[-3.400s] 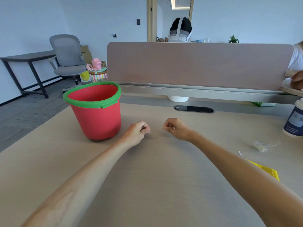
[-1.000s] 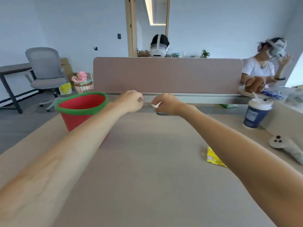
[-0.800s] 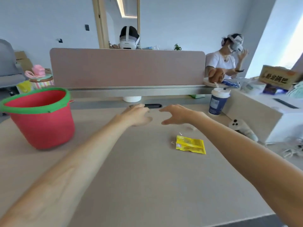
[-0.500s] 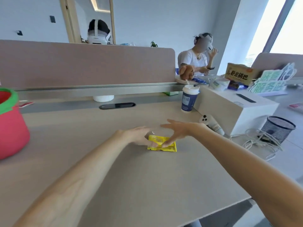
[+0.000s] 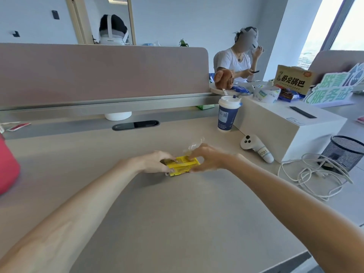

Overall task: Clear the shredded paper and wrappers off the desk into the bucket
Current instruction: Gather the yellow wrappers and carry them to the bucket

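The red bucket [image 5: 7, 166] sits at the tabletop's [image 5: 177, 223] far left edge, well apart from the work. The left hand [image 5: 155, 162] pinches the yellow wrapper's [image 5: 182, 165] near end, its grip narrow, while the right hand [image 5: 206, 157] closes on the other end, probably to gather it. A clear wrapper [image 5: 194, 145] lies just behind the right hand.

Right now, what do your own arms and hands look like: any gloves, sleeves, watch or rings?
Both are bare. The left hand and right hand wear no gloves, and no rings show. Both forearms are uncovered right down to the frame's bottom edge: no sleeve, watch, strap or bracelet in view. No markings show on either.
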Demonstrator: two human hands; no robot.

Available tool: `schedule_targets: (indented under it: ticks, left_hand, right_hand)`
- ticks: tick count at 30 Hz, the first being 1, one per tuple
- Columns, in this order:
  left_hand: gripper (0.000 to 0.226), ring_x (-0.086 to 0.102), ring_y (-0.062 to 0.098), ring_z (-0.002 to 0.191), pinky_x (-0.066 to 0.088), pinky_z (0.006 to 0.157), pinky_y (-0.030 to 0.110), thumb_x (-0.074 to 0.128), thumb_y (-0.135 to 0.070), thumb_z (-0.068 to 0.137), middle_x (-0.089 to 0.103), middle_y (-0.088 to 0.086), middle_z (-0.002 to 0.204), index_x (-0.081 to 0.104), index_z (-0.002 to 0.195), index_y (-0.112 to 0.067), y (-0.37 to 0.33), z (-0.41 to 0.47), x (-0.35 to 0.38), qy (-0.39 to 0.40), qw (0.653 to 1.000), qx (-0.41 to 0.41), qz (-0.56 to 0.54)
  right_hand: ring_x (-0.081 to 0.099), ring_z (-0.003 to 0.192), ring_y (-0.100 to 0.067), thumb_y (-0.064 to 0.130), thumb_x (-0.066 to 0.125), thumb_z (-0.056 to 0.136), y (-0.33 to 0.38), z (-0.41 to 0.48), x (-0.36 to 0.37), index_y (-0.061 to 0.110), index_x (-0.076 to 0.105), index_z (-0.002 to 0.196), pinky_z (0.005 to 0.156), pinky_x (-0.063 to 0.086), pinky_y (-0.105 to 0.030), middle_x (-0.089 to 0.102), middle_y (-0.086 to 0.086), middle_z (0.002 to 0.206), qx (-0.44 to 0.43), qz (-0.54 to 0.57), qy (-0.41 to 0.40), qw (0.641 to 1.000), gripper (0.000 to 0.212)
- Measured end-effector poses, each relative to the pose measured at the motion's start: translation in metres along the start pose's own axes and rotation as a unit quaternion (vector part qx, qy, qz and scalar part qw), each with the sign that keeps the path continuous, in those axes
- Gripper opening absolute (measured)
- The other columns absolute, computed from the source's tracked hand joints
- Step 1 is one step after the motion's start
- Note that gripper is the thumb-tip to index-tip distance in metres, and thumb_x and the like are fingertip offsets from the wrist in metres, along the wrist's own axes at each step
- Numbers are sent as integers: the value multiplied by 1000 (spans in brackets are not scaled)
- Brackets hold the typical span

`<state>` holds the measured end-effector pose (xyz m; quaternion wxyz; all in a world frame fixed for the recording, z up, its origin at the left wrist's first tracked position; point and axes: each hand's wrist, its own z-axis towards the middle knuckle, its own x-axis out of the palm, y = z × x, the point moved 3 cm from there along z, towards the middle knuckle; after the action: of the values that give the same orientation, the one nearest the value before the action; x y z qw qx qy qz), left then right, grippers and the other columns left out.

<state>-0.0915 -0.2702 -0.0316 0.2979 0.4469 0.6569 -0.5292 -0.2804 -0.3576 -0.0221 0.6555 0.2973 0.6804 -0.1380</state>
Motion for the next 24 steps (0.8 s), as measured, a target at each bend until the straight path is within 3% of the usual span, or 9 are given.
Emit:
schedule_targets:
  ticks: [3,5,8,11,14,17,22,24]
  left_hand:
    - [85,31,12,140,25,116,32,68,-58,68,34,-13,152,41,143,-29,4,-4,3,4,1000,12,-4]
    - [91,28,11,142,22,115,28,74,-58,67,32,-14,154,38,145,-28,4,-8,5,-8,999,23,25]
    - [74,36,10,137,27,108,24,75,-51,73,43,-15,147,48,139,-29,7,-16,6,-82,995,29,45]
    - [49,53,12,122,38,103,28,76,-45,74,61,-13,130,66,119,-29,11,-20,9,-157,987,33,-13]
    - [25,59,13,102,45,93,35,77,-38,75,66,-10,104,75,98,-28,13,-22,14,-201,977,28,-65]
    - [8,56,15,89,45,81,34,74,-30,79,60,-5,89,74,85,-24,8,-23,15,-236,970,28,-58]
    - [6,50,9,97,32,77,19,64,-13,87,63,-1,95,69,85,-9,2,-23,20,-276,959,54,-17]
    - [8,50,13,105,33,80,20,60,-15,90,64,3,100,65,89,-8,1,-21,21,-267,961,65,32]
  right_hand:
    - [48,119,-17,48,60,85,4,-12,-4,27,62,120,96,43,-33,60,-1,119,-45,-62,-28,997,41]
    - [59,103,-23,47,49,91,7,-16,0,21,66,107,83,52,-37,66,-3,102,-120,-173,-90,973,35]
    - [60,70,-24,34,39,98,1,-16,14,14,62,81,61,53,-36,62,-4,75,-220,-313,-152,911,34]
    - [58,66,-23,25,42,96,2,-20,10,15,59,77,59,51,-34,60,-3,72,-249,-353,-168,886,27]
    - [58,65,-20,25,43,93,0,-23,5,16,59,76,57,49,-30,60,0,71,-249,-366,-168,881,24]
    - [58,65,-20,24,39,91,0,-25,3,15,58,78,54,48,-31,59,-1,71,-225,-344,-187,892,25]
    - [58,64,-20,21,48,85,0,-28,-3,14,57,81,51,48,-32,59,-1,72,-187,-336,-201,901,12]
    - [58,63,-21,22,46,87,-1,-28,-7,12,59,84,49,48,-33,59,-3,71,-155,-318,-210,911,16]
